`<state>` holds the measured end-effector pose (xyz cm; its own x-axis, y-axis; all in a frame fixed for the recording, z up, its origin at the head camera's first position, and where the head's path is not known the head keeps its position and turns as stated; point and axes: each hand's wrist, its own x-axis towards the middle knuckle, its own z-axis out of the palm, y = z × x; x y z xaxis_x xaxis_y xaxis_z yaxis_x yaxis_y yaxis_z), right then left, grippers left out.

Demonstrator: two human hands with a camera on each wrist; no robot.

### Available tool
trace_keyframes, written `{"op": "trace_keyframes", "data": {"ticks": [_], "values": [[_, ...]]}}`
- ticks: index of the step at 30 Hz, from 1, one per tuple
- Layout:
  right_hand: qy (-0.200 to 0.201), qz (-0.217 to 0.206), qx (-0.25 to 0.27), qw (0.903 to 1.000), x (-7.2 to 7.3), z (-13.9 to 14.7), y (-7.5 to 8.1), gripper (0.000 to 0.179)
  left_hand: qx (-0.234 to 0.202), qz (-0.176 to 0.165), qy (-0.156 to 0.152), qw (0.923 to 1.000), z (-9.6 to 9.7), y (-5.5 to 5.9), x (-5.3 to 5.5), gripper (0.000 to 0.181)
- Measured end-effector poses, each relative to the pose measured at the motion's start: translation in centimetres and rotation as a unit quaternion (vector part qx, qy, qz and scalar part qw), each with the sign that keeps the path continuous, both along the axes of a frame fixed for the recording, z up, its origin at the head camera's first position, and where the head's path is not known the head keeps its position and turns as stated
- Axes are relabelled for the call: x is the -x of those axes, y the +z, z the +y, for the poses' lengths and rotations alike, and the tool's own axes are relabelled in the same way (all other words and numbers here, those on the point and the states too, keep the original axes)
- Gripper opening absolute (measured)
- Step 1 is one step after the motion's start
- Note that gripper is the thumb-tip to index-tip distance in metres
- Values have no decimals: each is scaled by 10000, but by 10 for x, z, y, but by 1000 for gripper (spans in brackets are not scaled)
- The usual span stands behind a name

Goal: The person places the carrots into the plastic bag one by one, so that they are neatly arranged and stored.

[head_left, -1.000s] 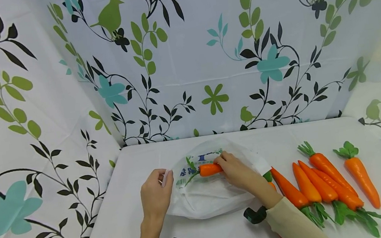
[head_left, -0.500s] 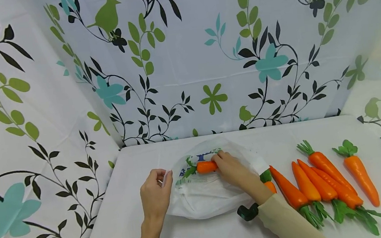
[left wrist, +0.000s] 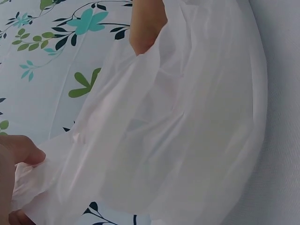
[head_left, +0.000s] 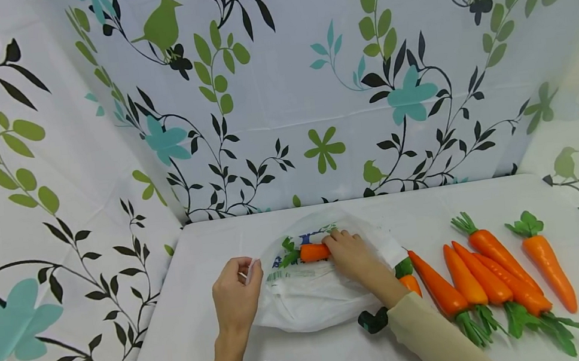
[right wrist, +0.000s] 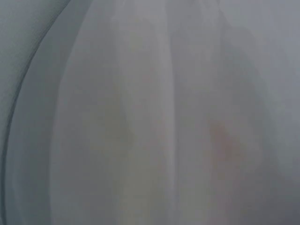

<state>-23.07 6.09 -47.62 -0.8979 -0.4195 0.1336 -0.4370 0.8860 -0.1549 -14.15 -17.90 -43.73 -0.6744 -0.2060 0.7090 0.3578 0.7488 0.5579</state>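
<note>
In the head view a white plastic bag (head_left: 315, 301) with printed lettering lies on the table, its mouth spread. My left hand (head_left: 238, 298) pinches the bag's left edge between thumb and fingers, and the left wrist view shows the thin plastic (left wrist: 187, 117) stretched out from it. My right hand (head_left: 353, 257) reaches into the bag and holds an orange carrot (head_left: 313, 253) near its tapered end, which the fingers cover. The carrot's green leafy top (head_left: 290, 251) points left. The right wrist view is filled by blurred plastic (right wrist: 140, 117), hiding the hand there.
On the right of the white table (head_left: 164, 352) several carrots (head_left: 483, 277) lie side by side. One carrot (head_left: 549, 269) lies apart at the far right, while another carrot (head_left: 409, 283) shows partly behind my right forearm. A patterned curtain (head_left: 281, 115) hangs behind.
My right hand has shifted slightly left and up with the carrot, bringing it further over the printed part of the bag, then nearly stopped. My left hand stays on the bag's edge.
</note>
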Motion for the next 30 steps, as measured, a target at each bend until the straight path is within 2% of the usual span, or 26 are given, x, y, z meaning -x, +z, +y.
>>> {"op": "trace_keyframes", "data": {"ticks": [9,17,30], "values": [[-44,99,-29,9999,-1,0,-2,34,24,129,-47,9999,-1,-3,2,9],[6,179,116,9998,-4,0,0,37,-83,62,-3,9999,-1,-1,0,9],[324,356,595,9971,-23,3,21,39,-163,104,14,9998,-1,-1,0,7]]}}
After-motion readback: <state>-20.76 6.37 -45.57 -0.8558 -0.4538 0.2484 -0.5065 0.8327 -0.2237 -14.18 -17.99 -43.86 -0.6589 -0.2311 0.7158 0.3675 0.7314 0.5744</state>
